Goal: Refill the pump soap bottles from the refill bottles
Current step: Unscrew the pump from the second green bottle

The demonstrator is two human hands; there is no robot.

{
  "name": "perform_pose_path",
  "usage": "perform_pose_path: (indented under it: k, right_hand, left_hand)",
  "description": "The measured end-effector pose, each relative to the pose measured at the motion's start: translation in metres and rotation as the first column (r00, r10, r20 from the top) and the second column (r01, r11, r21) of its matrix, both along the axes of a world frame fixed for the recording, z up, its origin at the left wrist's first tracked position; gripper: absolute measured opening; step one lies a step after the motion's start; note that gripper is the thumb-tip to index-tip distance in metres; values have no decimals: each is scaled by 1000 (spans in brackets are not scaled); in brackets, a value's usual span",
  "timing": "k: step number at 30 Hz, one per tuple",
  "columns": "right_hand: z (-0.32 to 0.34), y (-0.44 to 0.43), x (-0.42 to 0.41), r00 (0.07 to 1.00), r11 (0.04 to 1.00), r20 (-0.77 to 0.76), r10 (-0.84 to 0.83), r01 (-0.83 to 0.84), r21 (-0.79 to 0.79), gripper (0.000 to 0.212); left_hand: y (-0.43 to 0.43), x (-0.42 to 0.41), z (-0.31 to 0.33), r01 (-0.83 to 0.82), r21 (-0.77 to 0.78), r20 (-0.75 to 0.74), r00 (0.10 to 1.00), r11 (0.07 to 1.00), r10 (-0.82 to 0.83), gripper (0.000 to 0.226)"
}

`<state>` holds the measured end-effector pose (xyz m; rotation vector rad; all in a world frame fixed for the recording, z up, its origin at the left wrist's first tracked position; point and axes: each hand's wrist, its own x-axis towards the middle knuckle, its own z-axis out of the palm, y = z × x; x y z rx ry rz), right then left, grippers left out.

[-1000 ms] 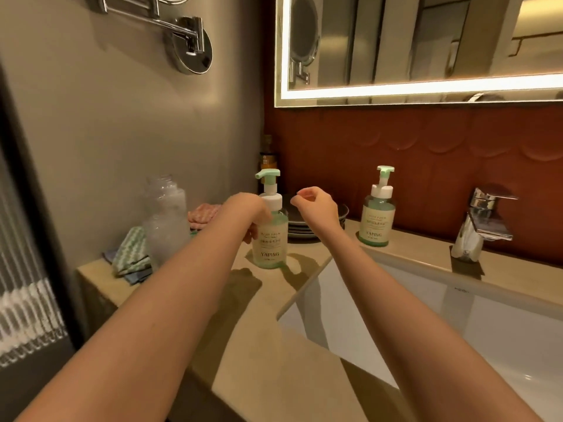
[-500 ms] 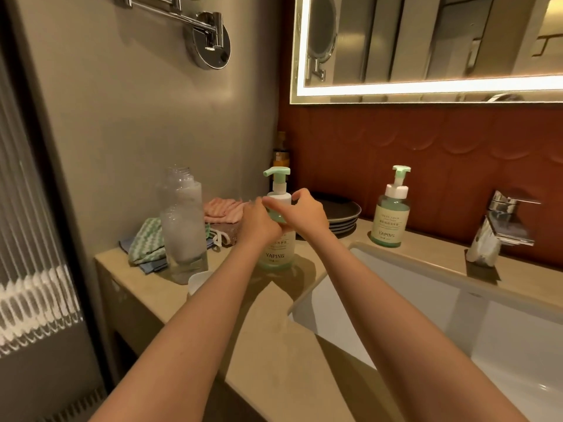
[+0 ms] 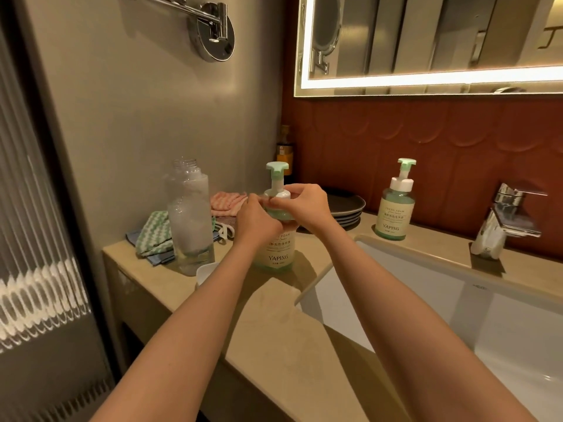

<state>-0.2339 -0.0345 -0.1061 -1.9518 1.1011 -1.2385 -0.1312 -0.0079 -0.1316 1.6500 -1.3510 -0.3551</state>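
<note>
A green pump soap bottle [image 3: 277, 254] labelled YAPING stands on the beige counter [image 3: 274, 324] left of the sink. My left hand [image 3: 256, 220] grips its shoulder. My right hand [image 3: 307, 205] grips the white pump collar from the right. The green pump head sticks up above both hands. A second, similar pump bottle [image 3: 394, 205] stands behind the sink, untouched. A clear refill bottle [image 3: 190, 217] with its cap off stands to the left, holding a little liquid at the bottom.
A white sink basin [image 3: 457, 315] lies to the right, with a chrome tap [image 3: 502, 222] behind it. Dark stacked plates [image 3: 345, 207], folded cloths [image 3: 154, 233] and a small amber bottle [image 3: 285, 152] sit at the back. A white cup rim [image 3: 205, 271] shows beside my left forearm.
My right hand came from hovering beside the pump and closed on the collar. My left hand stayed on the bottle. The view shifted so the counter sits further right.
</note>
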Motion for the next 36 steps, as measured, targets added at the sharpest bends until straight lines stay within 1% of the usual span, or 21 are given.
perform_pose_path:
  k: [2, 4, 5, 6, 7, 8, 9, 10, 13, 15, 17, 19, 22, 24, 26, 27, 28, 30, 32, 35, 36]
  right_hand:
    - [2, 0, -4, 992, 985, 44, 116, -120, 122, 41]
    - [1, 0, 2, 988, 966, 36, 151, -155, 208, 63]
    - [-1, 1, 8, 992, 970, 27, 122, -125, 211, 75]
    - [-3, 1, 15, 999, 980, 21, 50, -53, 193, 82]
    - [-5, 3, 19, 998, 986, 32, -50, 44, 158, 83]
    - [-7, 7, 21, 988, 984, 60, -142, 134, 117, 79]
    - [-8, 9, 20, 978, 980, 106, -180, 170, 101, 71]
    - [-9, 10, 18, 974, 983, 168, -150, 129, 128, 66]
    - [-6, 16, 9, 938, 949, 342, 62, -161, 272, 69]
    - [-7, 18, 8, 927, 944, 363, 92, -197, 264, 75]
    - [-9, 17, 12, 941, 972, 336, 26, -102, 211, 83]
    - [-9, 16, 12, 947, 983, 316, -50, -9, 184, 77]
    - [-6, 14, 5, 937, 967, 349, 5, -93, 237, 49]
    - [-7, 13, 2, 948, 959, 310, 66, -147, 244, 38]
    - [-11, 16, 3, 958, 958, 267, 104, -169, 233, 43]
    - [-14, 16, 4, 962, 965, 258, 92, -151, 217, 48]
    - [-16, 16, 5, 964, 973, 256, 72, -123, 193, 50]
    - [-17, 15, 4, 972, 987, 229, 56, -88, 135, 47]
    - [-12, 13, 2, 989, 994, 133, 62, -73, 82, 48]
    - [-4, 13, 2, 999, 999, 30, -24, 23, 36, 67]
    - [-3, 13, 2, 997, 997, 17, -72, 72, 28, 68]
  left_hand:
    - [-3, 1, 0, 25, 15, -11, 1000, 1000, -25, 69]
    - [-6, 1, -2, 50, 17, -64, 997, 999, -49, 60]
    - [-6, -1, -3, 48, 15, -81, 996, 999, -46, 56]
    - [-5, -2, -4, 33, 3, -77, 997, 999, -32, 55]
    - [-4, -3, -6, 13, -11, -71, 997, 1000, -14, 59]
    - [-2, -4, -6, -2, -22, -75, 997, 1000, 0, 64]
    - [0, -3, -6, -4, -21, -91, 996, 1000, 2, 68]
    - [1, -2, -6, 7, -22, -105, 994, 1000, -9, 69]
    - [5, -1, -6, 61, 1, -149, 987, 998, -60, 69]
    - [7, -2, -7, 70, -14, -166, 984, 997, -72, 66]
    - [10, -4, -8, 72, -29, -190, 979, 997, -77, 64]
    - [12, -4, -8, 78, -20, -211, 974, 997, -80, 69]
    - [11, -4, -7, 70, -14, -213, 974, 997, -72, 79]
    - [10, -4, -9, 65, -15, -213, 975, 998, -67, 78]
    - [9, -4, -11, 71, -30, -216, 974, 997, -75, 71]
    - [9, -4, -12, 74, -38, -214, 974, 997, -80, 69]
    - [10, -3, -12, 73, -41, -214, 974, 996, -80, 69]
    - [10, -1, -12, 60, -39, -222, 973, 997, -68, 75]
    - [9, 1, -11, 51, -39, -234, 971, 998, -59, 80]
    - [8, 1, -11, 63, -43, -236, 969, 997, -71, 84]
    - [8, -1, -11, 65, -42, -233, 970, 997, -73, 83]
